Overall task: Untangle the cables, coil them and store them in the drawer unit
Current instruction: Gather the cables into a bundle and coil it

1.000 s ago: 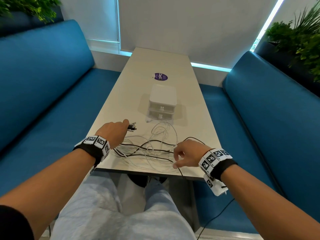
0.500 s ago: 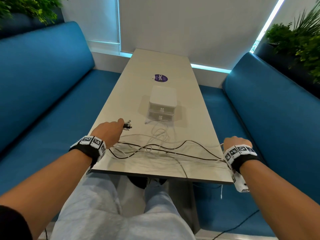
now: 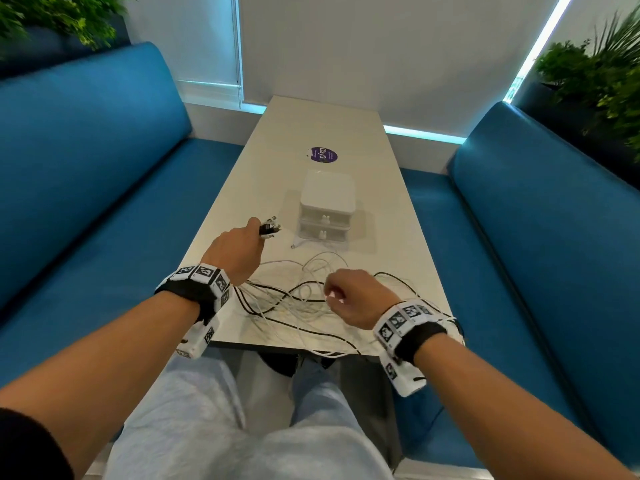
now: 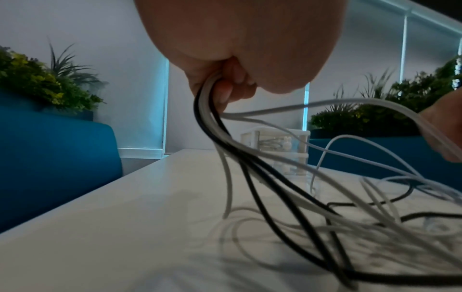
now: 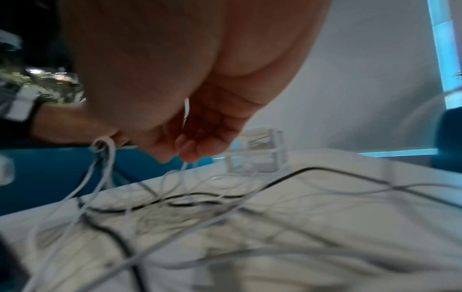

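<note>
The left hand (image 3: 235, 249) grips a bundle of black and white cables (image 3: 301, 303) by their plug ends; the right hand (image 3: 353, 296) pinches one white strand above the loose tangle on the pale desk (image 3: 311, 133). A white drawer unit (image 3: 327, 206) stands beyond, between blue benches (image 3: 86, 174)

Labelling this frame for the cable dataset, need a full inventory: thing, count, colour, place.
cables: several, count unclear, black and white, tangled on near end of table
cable plugs: a bunch, black and white, sticking out of left hand
drawer unit: 1, white, two drawers, both shut, mid table
sticker: 1, purple, round, on table beyond drawer unit
table: 1, off-white, between the benches
benches: 2, blue, either side of table
plants: 2, green, behind benches
wristbands: 2, black with white marker tags, one per wrist
left hand: grips cable bundle
right hand: pinches one white cable
</note>
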### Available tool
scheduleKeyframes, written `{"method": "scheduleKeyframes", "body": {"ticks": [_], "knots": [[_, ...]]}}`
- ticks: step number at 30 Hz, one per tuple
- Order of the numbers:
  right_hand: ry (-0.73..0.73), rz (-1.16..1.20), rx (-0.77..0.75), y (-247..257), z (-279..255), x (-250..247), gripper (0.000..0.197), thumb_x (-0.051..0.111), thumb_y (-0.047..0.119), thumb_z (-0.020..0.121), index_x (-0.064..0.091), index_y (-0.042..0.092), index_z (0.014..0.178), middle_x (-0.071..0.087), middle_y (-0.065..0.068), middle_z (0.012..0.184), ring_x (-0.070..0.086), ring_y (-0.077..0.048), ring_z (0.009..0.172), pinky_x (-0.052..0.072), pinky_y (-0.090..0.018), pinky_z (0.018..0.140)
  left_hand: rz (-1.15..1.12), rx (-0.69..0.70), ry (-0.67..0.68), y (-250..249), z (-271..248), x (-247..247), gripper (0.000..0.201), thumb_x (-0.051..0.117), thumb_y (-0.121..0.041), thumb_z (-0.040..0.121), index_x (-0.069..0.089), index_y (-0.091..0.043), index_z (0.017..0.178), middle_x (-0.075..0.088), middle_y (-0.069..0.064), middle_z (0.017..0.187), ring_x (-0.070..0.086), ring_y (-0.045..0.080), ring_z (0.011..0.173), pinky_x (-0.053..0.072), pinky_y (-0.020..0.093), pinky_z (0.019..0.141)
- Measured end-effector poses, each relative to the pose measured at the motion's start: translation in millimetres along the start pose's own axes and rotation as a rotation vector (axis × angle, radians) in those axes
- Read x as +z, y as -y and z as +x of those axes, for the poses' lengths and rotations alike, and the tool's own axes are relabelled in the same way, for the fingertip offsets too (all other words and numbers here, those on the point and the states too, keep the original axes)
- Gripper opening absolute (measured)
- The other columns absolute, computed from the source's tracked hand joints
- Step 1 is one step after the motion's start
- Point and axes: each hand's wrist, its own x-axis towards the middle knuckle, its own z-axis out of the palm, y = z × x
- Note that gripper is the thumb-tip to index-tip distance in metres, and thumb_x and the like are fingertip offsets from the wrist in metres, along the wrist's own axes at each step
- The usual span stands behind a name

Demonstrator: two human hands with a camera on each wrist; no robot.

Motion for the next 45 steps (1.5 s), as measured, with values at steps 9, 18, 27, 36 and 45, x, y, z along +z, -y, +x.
{"method": "scheduleKeyframes", "body": {"ticks": [9, 18, 27, 36, 45], "knots": [[0.099, -0.145, -0.105, 8.5, 26.9, 49.5, 0.031, 0.061, 0.028, 0.089, 0.059, 0.022, 0.119, 0.057, 0.002, 0.125, 0.058, -0.023, 0.109, 0.046, -0.032, 0.088, -0.178, -0.046, -0.038, 3.1, -5.9, -13.8, 0.012, 0.037, -0.027, 0.104, 0.033, -0.016, 0.099, 0.046, 0.001, 0.063, 0.046, 0.025, 0.054, 0.029, 0.035, 0.049], [0.168, -0.628, 0.233, -40.7, -2.3, 18.9, 0.052, 0.035, 0.056, 0.092, 0.067, 0.019, 0.111, 0.061, -0.002, 0.120, 0.051, -0.027, 0.111, 0.036, -0.044, 0.096, -0.335, -0.159, -0.219, 3.3, 15.8, -40.0, 0.026, 0.035, -0.030, 0.105, 0.043, -0.006, 0.110, 0.055, 0.015, 0.078, 0.052, 0.037, 0.066, 0.043, 0.044, 0.058], [0.176, -0.649, 0.626, -69.3, -28.0, -4.0, 0.028, 0.040, 0.016, 0.096, 0.065, 0.022, 0.105, 0.068, 0.003, 0.106, 0.064, -0.021, 0.101, 0.038, -0.035, 0.086, -0.288, -0.102, -0.147, -5.6, 11.6, -25.8, 0.024, 0.035, -0.031, 0.104, 0.041, -0.009, 0.109, 0.056, 0.012, 0.076, 0.053, 0.034, 0.063, 0.043, 0.041, 0.053], [0.328, -0.410, 0.847, -122.7, -62.7, -22.3, 0.038, 0.037, 0.048, 0.089, 0.054, 0.016, 0.103, 0.057, -0.011, 0.112, 0.054, -0.033, 0.105, 0.041, -0.039, 0.094, -0.043, -0.024, -0.036, 6.5, 6.2, -24.0, 0.015, 0.035, -0.028, 0.104, 0.031, -0.017, 0.095, 0.051, 0.005, 0.066, 0.049, 0.025, 0.054, 0.036, 0.036, 0.047], [0.193, -0.323, 0.968, -132.5, -63.0, -22.0, 0.009, 0.055, 0.027, 0.080, 0.060, 0.021, 0.083, 0.062, 0.000, 0.077, 0.060, -0.023, 0.074, 0.047, -0.048, 0.090, -0.154, -0.100, -0.164, -5.3, 14.6, -33.4, 0.020, 0.037, -0.028, 0.104, 0.040, -0.008, 0.106, 0.052, 0.010, 0.072, 0.048, 0.032, 0.061, 0.039, 0.040, 0.053]]}}
